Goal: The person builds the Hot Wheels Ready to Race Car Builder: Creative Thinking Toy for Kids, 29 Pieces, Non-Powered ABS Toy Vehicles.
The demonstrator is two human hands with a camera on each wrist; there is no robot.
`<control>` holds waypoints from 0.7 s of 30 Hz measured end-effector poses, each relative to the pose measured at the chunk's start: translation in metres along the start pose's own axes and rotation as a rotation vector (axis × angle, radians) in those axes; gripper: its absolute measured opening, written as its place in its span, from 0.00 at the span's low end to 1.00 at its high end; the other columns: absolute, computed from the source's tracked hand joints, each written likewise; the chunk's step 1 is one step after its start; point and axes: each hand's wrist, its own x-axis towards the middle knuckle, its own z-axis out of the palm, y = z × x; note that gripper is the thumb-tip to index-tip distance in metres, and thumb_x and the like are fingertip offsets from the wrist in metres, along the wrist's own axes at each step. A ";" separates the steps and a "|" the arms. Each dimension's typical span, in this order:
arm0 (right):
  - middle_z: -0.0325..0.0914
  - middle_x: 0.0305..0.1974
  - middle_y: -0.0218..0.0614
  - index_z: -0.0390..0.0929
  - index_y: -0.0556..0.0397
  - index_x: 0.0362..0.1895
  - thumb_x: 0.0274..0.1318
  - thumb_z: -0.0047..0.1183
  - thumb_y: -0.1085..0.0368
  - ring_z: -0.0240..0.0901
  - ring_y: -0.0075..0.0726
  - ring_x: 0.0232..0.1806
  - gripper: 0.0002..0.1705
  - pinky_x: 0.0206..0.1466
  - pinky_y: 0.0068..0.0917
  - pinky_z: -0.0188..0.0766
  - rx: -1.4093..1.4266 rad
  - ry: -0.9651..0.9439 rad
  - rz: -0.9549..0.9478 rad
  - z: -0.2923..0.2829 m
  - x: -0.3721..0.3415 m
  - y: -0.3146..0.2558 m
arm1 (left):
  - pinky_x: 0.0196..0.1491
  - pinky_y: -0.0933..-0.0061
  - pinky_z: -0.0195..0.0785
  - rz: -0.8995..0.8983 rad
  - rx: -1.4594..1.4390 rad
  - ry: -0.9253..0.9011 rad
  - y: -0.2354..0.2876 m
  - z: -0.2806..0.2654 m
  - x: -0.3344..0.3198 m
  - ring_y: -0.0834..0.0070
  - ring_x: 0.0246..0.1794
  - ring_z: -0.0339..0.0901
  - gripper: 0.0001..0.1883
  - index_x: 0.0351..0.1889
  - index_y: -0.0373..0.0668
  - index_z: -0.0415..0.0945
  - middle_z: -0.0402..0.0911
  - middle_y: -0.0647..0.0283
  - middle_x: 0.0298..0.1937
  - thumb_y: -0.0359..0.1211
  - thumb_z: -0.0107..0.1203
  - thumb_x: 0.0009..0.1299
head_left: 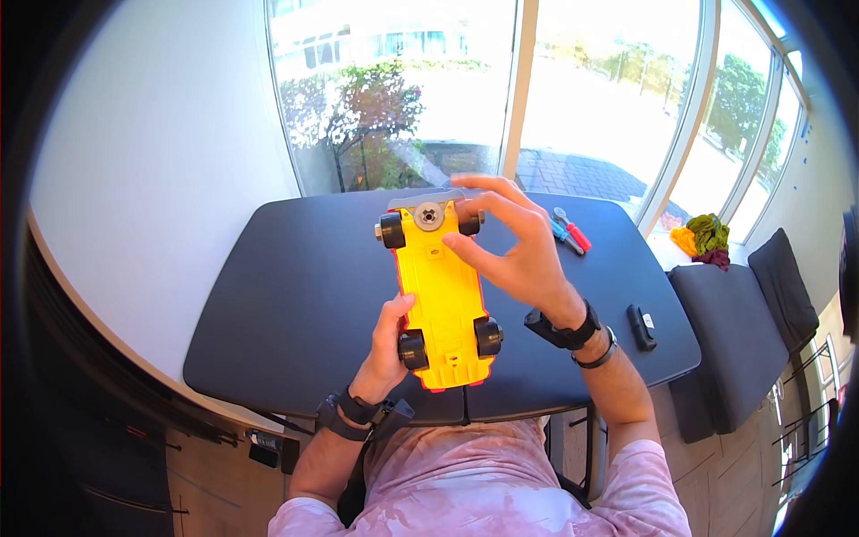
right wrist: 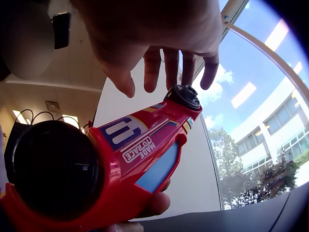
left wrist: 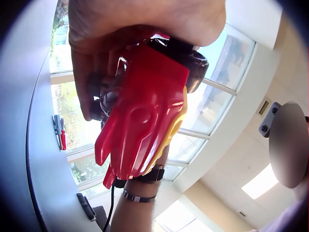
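A toy race car (head_left: 438,300) is held up over the dark table, its yellow underside facing the head camera. My left hand (head_left: 386,345) grips it along its left side, near a black wheel (head_left: 412,350). A round grey disc (head_left: 429,216) sits in the underside at the far end. Beside that end my right hand (head_left: 519,242) spreads its thumb and fingers. From the right wrist, the red body (right wrist: 149,145) shows stickers, and the right fingers (right wrist: 152,72) hang straight just above the far wheel (right wrist: 183,96). The left wrist view shows ridged red bodywork (left wrist: 145,116).
On the dark table (head_left: 295,304), a red-handled tool (head_left: 578,237) and a blue-handled one (head_left: 564,234) lie at the back right. A black object (head_left: 641,328) lies near the right edge. Coloured cloths (head_left: 707,234) rest by a grey seat (head_left: 729,331). Tall windows stand behind.
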 end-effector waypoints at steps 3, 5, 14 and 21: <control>0.82 0.76 0.44 0.91 0.55 0.51 0.65 0.76 0.66 0.84 0.50 0.72 0.13 0.73 0.48 0.79 -0.116 -0.026 -0.094 0.007 0.004 -0.001 | 0.68 0.62 0.82 0.005 0.006 -0.003 0.000 0.000 0.001 0.67 0.64 0.90 0.35 0.77 0.38 0.73 0.89 0.54 0.68 0.56 0.52 0.84; 0.81 0.77 0.45 0.91 0.55 0.54 0.67 0.74 0.65 0.84 0.49 0.72 0.14 0.73 0.48 0.79 -0.087 -0.047 -0.215 -0.002 0.004 0.023 | 0.69 0.63 0.82 0.007 0.014 -0.015 0.000 -0.002 0.003 0.67 0.64 0.90 0.35 0.77 0.38 0.73 0.88 0.54 0.69 0.55 0.51 0.84; 0.87 0.68 0.46 0.86 0.56 0.59 0.74 0.69 0.66 0.86 0.49 0.66 0.14 0.68 0.40 0.82 0.007 -0.080 -0.066 0.010 0.012 0.014 | 0.72 0.63 0.79 0.027 0.035 -0.081 -0.001 -0.003 0.007 0.67 0.68 0.87 0.36 0.80 0.39 0.69 0.85 0.55 0.72 0.55 0.52 0.84; 0.87 0.65 0.45 0.81 0.55 0.65 0.76 0.68 0.64 0.84 0.49 0.62 0.19 0.63 0.41 0.82 0.081 -0.022 -0.018 0.027 0.006 0.023 | 0.75 0.62 0.76 0.030 0.068 -0.065 -0.001 -0.003 0.004 0.67 0.72 0.83 0.37 0.82 0.38 0.65 0.81 0.54 0.75 0.54 0.52 0.84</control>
